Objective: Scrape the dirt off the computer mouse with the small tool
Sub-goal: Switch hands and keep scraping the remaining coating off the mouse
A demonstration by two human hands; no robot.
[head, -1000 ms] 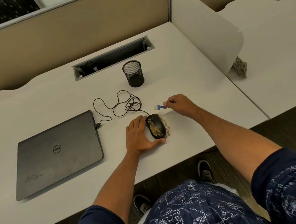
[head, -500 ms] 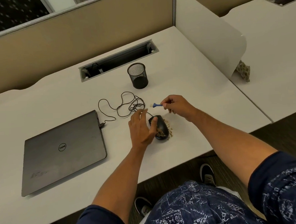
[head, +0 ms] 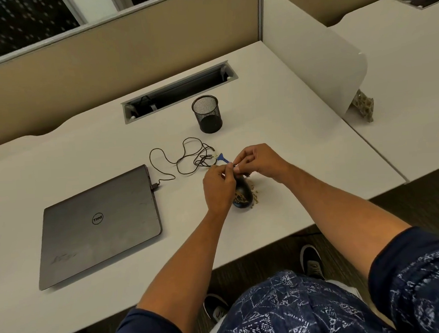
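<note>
A black computer mouse (head: 243, 197) lies on the white desk (head: 275, 127), with tan dirt on its back and crumbs (head: 255, 190) beside it. Its cable (head: 185, 158) loops away to the left. Both hands meet just above the mouse's front end. My right hand (head: 260, 161) pinches the handle of the small blue tool (head: 223, 158), whose pale tip points up and left. My left hand (head: 218, 188) has lifted off the mouse, and its curled fingertips pinch the same handle next to the right fingers. The hands hide the front of the mouse.
A shut grey laptop (head: 99, 223) lies at the left, with the mouse cable plugged into its side. A black mesh pen cup (head: 207, 114) stands behind the hands, in front of a cable slot (head: 181, 92). A white divider panel (head: 314, 59) borders the desk on the right.
My left hand let go of the mouse, rose and came to the tool's handle. My right hand drew the tool in over the mouse's front. The mouse lies alone on the desk.
</note>
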